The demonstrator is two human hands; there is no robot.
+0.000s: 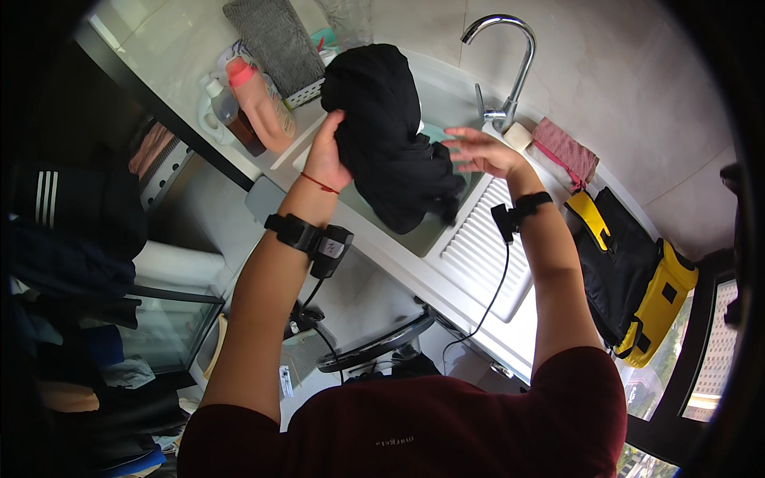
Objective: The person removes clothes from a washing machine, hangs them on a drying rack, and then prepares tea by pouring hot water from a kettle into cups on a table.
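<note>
A bunched black cloth garment (382,131) hangs over the white laundry sink (418,242). My left hand (330,149) grips its left side, the thumb showing along the edge and the other fingers hidden behind the fabric. To the right of the garment, my right hand (481,152) is apart from it with spread fingers and holds nothing, above the sink's right side near the ribbed washboard (487,239). Part of a light blue thing (436,132) shows in the sink behind the garment.
A chrome faucet (529,60) rises behind the sink. Pink-capped bottle (260,104), brown-liquid bottle (239,122) and grey towel (275,45) stand at left. Soap (517,136), a pink cloth (565,149) and a black-yellow bag (627,275) lie at right. A black-rimmed round object (376,346) is below.
</note>
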